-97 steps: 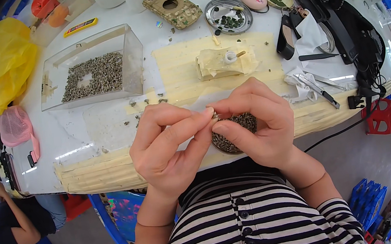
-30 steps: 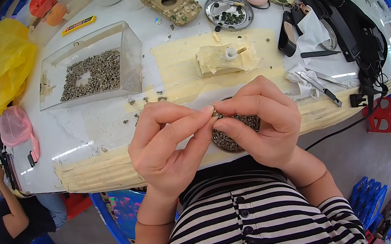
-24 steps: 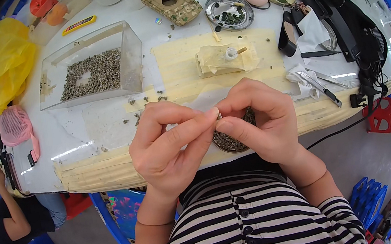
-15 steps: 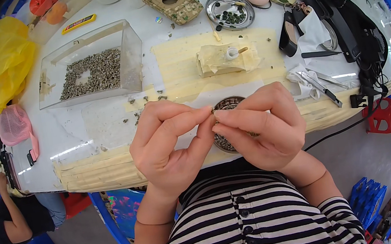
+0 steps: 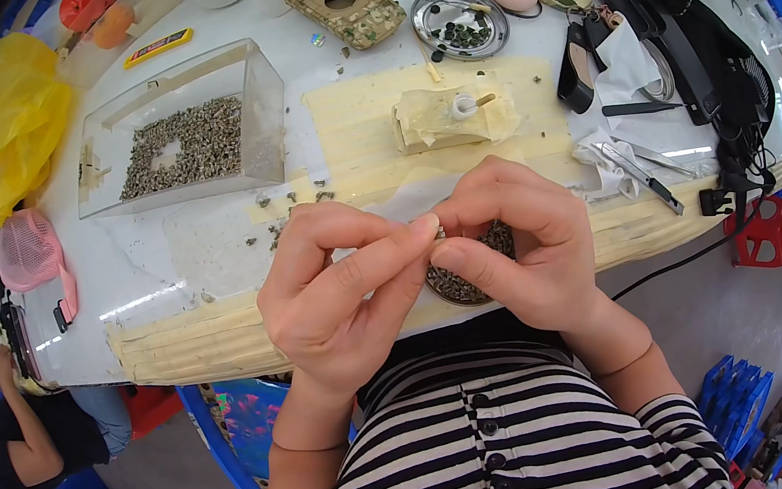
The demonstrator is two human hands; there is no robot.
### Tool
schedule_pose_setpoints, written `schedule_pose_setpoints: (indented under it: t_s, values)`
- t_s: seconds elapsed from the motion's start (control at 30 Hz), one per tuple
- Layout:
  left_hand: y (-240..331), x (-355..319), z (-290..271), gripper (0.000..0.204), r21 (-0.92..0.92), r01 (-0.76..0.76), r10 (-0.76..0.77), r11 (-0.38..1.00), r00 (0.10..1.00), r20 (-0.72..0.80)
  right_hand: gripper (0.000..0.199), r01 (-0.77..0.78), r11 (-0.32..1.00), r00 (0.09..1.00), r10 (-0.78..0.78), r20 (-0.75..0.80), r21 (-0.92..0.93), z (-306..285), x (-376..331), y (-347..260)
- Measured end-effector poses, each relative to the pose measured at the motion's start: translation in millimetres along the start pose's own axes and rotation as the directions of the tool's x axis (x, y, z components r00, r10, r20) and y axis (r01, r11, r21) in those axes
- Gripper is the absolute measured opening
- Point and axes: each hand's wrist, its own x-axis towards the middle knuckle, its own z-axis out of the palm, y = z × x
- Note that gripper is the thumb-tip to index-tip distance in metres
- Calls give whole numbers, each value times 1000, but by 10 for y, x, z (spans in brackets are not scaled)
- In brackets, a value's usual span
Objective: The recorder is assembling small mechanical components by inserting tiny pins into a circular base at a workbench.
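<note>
My left hand [image 5: 347, 286] is closed in a pinch, its thumb and forefinger on a small metal part [image 5: 440, 234] that is mostly hidden by fingertips. My right hand [image 5: 528, 249] meets it from the other side, fingers curled and thumb and forefinger tips at the same part. Under the hands, near the table's front edge, is a round dish [image 5: 467, 304] full of small metal pieces, partly covered by my right hand. A few loose metal pieces [image 5: 323, 195] lie just beyond my left hand.
A transparent box [image 5: 262, 112] of similar pieces stands at left. Ahead sits a taped block [image 5: 424, 128] with a small white pot [image 5: 465, 107]. Farther back are a camouflage-patterned case [image 5: 363, 21] and a round metal tray [image 5: 421, 38]. A utility knife [image 5: 644, 176] lies at right.
My right hand has shifted slightly left and up, its thumb and forefinger spreading wider apart. More of the dish shows now. My left hand has hardly moved.
</note>
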Motion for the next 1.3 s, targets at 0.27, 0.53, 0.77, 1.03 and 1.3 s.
schedule_pose_setpoints:
  t_s: [0.27,0.53,0.77,1.03,1.3]
  values:
    - [-36,-29,46,30,49,29,-26,998,998,-55,24,308,873,933,-355,-59,-377,-3,-2,-1]
    - [-30,-13,35,29,11,25,-24,1000,999,-47,27,263,900,948,-307,-78,-347,8,-7,4]
    - [-21,-8,9,32,0,-13,13,1000,1000,-21,14,-34,999,999,34,-11,7,-32,14,-34]
    - [11,-19,6,27,-13,20,-20,1000,1000,9,15,-117,990,993,115,37,81,-65,19,-14]
    - [-33,-29,45,29,35,51,-49,998,997,-61,32,408,767,883,-469,1,-495,12,-7,-14]
